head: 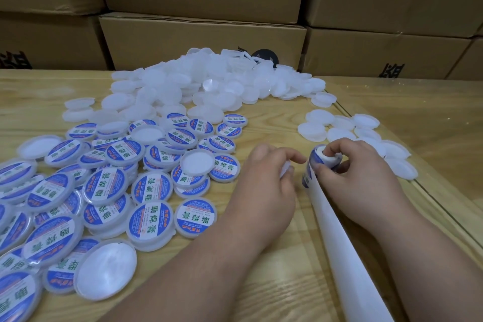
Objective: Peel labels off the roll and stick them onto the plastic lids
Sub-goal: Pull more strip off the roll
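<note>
Wooden table [274,282]: right hand [358,178] gripping label roll [317,165]

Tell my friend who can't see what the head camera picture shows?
The right hand grips a label roll on a wooden table; the left hand holds a plain white lid. Labelled lids lie left, unlabelled lids beyond.

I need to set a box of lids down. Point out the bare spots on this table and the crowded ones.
Bare wood lies between the labelled lids and the small group of plain lids, just beyond both hands, and at the far right past the table seam. The near edge between the forearms is also bare. Crowded: the whole left side and the plain lid heap at the back.
</note>
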A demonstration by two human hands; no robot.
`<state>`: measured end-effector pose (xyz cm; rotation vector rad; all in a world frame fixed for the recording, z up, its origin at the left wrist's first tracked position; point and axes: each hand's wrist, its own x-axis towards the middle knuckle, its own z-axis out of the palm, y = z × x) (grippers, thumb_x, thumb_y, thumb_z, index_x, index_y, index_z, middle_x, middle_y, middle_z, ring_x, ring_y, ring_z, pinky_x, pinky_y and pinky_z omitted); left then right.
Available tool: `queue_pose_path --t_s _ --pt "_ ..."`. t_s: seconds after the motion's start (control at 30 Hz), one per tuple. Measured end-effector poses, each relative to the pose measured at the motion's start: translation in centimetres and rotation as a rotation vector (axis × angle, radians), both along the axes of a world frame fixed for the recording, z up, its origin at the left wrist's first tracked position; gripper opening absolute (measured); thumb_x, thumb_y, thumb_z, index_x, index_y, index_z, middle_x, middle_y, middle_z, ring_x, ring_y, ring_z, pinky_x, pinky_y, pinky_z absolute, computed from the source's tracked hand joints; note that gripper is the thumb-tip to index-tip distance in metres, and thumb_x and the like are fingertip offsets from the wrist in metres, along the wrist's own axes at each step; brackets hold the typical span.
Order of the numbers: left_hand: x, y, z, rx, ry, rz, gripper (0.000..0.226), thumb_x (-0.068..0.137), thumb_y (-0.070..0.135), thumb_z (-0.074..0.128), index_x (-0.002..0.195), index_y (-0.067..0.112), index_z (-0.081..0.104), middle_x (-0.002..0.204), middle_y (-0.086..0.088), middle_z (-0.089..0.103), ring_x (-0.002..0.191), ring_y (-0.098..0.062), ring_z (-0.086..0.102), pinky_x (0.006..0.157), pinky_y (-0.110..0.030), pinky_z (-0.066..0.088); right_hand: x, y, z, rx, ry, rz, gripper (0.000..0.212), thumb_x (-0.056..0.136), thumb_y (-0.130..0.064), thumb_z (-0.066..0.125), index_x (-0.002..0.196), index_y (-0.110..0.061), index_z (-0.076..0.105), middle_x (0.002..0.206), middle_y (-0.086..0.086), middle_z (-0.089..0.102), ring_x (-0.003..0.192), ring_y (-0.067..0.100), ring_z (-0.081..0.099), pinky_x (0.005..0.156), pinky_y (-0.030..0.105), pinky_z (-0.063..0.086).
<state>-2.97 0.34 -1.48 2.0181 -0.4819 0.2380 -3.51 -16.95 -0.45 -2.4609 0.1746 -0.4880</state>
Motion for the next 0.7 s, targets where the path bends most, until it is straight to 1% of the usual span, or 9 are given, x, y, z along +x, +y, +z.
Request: queue_pose_path --t_s 0.07,0.1,0.17,0.23,0.3,0.37,0.47,0.57,0.7 --pt "-0.1 0.1 0.2 -0.026 -0.052 -0.007 0.034 0.099 0.008 0.048 0.102 0.041 0.056 0.114 0.011 0.047 0.117 -0.011 0.045 0.098 -0.021 0.036 0.0 -0.1 -0.1 0.001 -0.004 0.012 0.019 0.086 -0.032 0.071 0.087 -0.04 0.054 0.102 -0.02 0.052 0.08 -0.007 0.058 0.06 0.015 0.034" --pt "-0.2 0.2 0.2 -0.038 -0.077 -0.026 0.035 0.099 0.005 0.046 0.101 0.039 0.054 0.115 0.011 0.048 0.117 -0.011 0.046 0.098 -0.023 0.037 0.0 -0.1 -0.1 0.006 -0.004 0.019 0.019 0.086 -0.031 0.071 0.087 -0.04 0.054 0.102 -0.021 0.052 0.084 -0.011 0.056 0.061 0.015 0.034" --pt "-0.3 0.4 0.2 -0.038 -0.098 -0.098 0.037 0.095 0.001 0.044 0.105 0.034 0.058 0.112 0.01 0.05 0.109 -0.007 0.049 0.092 -0.02 0.039 0.0 -0.2 0.0 0.009 -0.006 0.033 0.019 0.085 -0.032 0.07 0.087 -0.041 0.054 0.103 -0.02 0.052 0.089 -0.016 0.052 0.061 0.013 0.034" --pt "-0.3 0.2 0.2 0.065 -0.078 -0.184 0.048 0.087 0.003 0.042 0.114 0.036 0.062 0.105 0.013 0.048 0.103 -0.008 0.05 0.09 -0.022 0.042 0.0 -0.2 0.0 0.003 -0.005 0.045 0.021 0.083 -0.032 0.072 0.089 -0.041 0.054 0.104 -0.02 0.052 0.092 -0.019 0.05 0.062 0.008 0.035" --pt "-0.3 0.0 0.1 0.188 -0.036 -0.222 0.054 0.084 0.009 0.043 0.118 0.046 0.06 0.095 0.016 0.043 0.098 -0.01 0.049 0.089 -0.029 0.045 -0.1 -0.3 0.1 -0.007 -0.001 0.06 0.026 0.081 -0.029 0.074 0.091 -0.042 0.054 0.106 -0.019 0.051 0.093 -0.022 0.048 0.065 0.002 0.036" --pt "-0.3 0.0 0.1 0.2 -0.02 -0.199 0.042 0.087 0.014 0.048 0.111 0.046 0.061 0.089 0.015 0.042 0.092 -0.011 0.049 0.084 -0.033 0.046 -0.1 -0.3 0.2 -0.02 0.005 0.065 0.029 0.081 -0.029 0.074 0.095 -0.043 0.053 0.107 -0.018 0.05 0.092 -0.025 0.047 0.068 -0.002 0.035" --pt "-0.5 0.1 0.4 0.192 -0.008 -0.197 0.021 0.086 0.019 0.051 0.092 0.035 0.064 0.09 0.011 0.047 0.087 -0.01 0.052 0.082 -0.036 0.047 0.0 -0.3 0.1 -0.024 0.013 0.049 0.031 0.082 -0.021 0.07 0.101 -0.041 0.056 0.113 -0.016 0.051 0.091 -0.027 0.045 0.064 0.005 0.035" --pt "-1.0 0.1 0.9 0.198 0.02 -0.289 0.018 0.079 0.023 0.047 0.08 0.035 0.061 0.088 0.011 0.052 0.088 -0.009 0.055 0.082 -0.039 0.049 0.0 -0.4 0.1 -0.018 0.018 0.042 0.034 0.082 -0.016 0.065 0.105 -0.04 0.058 0.12 -0.016 0.05 0.091 -0.027 0.045 0.067 0.008 0.03" --pt "-1.4 0.3 1.3 0.168 0.028 -0.44 0.019 0.075 0.017 0.049 0.077 0.026 0.066 0.082 0.014 0.056 0.084 -0.006 0.056 0.081 -0.039 0.05 0.0 -0.3 0.1 -0.007 0.01 0.048 0.04 0.081 -0.012 0.061 0.107 -0.042 0.056 0.125 -0.015 0.049 0.089 -0.029 0.045 0.071 0.008 0.031"
